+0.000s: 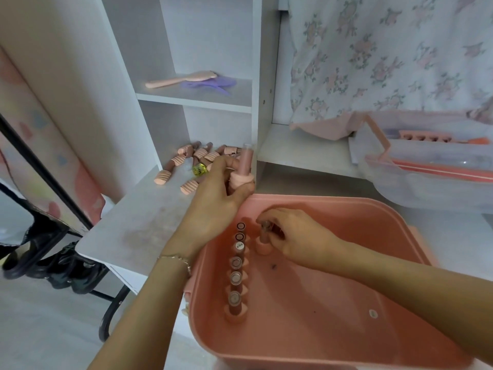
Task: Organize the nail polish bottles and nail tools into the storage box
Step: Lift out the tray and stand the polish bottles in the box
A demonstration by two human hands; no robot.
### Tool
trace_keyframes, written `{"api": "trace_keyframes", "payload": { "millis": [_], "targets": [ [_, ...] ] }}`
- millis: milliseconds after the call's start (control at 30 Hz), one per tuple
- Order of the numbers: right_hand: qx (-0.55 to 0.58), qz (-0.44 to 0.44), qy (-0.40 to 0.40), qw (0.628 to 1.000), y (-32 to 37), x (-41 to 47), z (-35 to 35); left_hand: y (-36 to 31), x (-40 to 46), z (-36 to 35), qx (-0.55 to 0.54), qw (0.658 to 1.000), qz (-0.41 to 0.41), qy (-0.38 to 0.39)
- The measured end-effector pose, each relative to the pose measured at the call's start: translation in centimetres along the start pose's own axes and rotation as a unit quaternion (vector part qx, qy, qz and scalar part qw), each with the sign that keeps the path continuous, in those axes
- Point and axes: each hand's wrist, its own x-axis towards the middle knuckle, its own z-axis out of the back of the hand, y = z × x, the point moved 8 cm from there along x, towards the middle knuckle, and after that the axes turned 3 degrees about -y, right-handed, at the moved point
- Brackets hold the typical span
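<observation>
Your right grip [290, 241] pinches a bottle [264, 231], seating it beside the row [237, 271]; your left grip [216, 198] holds another bottle [244, 166], probably due next.

A row of bottles [237, 271] stands in the storage box [346, 303] along its left wall. Left of the box and behind it, loose bottles [192, 158] lie on the desk [138, 222] under a shelf [194, 98] bearing a brush [181, 79]. A clear tray [426, 177] sits behind the box to the right.
</observation>
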Motion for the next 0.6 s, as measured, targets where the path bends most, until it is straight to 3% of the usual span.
{"api": "trace_keyframes", "payload": {
  "millis": [600],
  "targets": [
    [-0.003, 0.037, -0.043, 0.998, -0.33, 0.24, -0.16, 0.27, -0.03, -0.03, 0.002, 1.000, -0.007, 0.007]
  ]
}}
